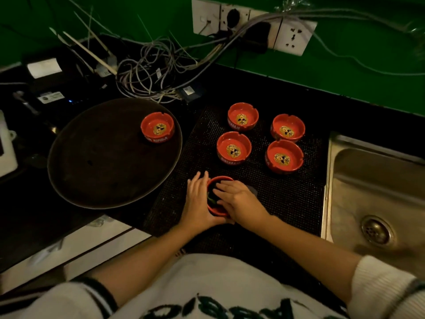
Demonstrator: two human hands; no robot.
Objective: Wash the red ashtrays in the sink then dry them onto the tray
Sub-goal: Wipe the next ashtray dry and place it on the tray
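A: Status of the hands?

B: Both are on one ashtray (217, 209) at 6 o'clock on the black mat (287, 199). The left hand (197, 200) cups its left wall: fingers (195, 181) straight and close together along the rim, thumb hooked round the near edge. The right hand (240, 202) lies over the bowl, its fingers bent down into it. Something dark and greenish shows inside the bowl under them; I cannot tell what it is, nor whether the right hand pinches it.

A: Position of the other ashtrays?

B: Four stand upright on the mat beyond the hands, none touching. Far pair: one at 12 o'clock (243, 116), one at 2 o'clock (287, 127). Near pair: one towards the mat's centre (234, 148), one at 3 o'clock (284, 157). Each has a gold emblem in its base.

A: Tray?

B: A round dark tray (103, 162) sits on the tabletop (264, 88) at 9 o'clock of the mat, just beside it. One ashtray (157, 127) stands on it, at the tray's 2 o'clock, close to the rim.

A: Sink?

B: A steel sink (379, 180) is at 3 o'clock of the mat, edge to edge with it. Drain (376, 230) visible in the basin.

A: Surroundings?

B: Tangled cables (149, 72) lie at 11 o'clock behind the tray. Wall sockets (250, 24) are mounted on the green wall at 12 o'clock.
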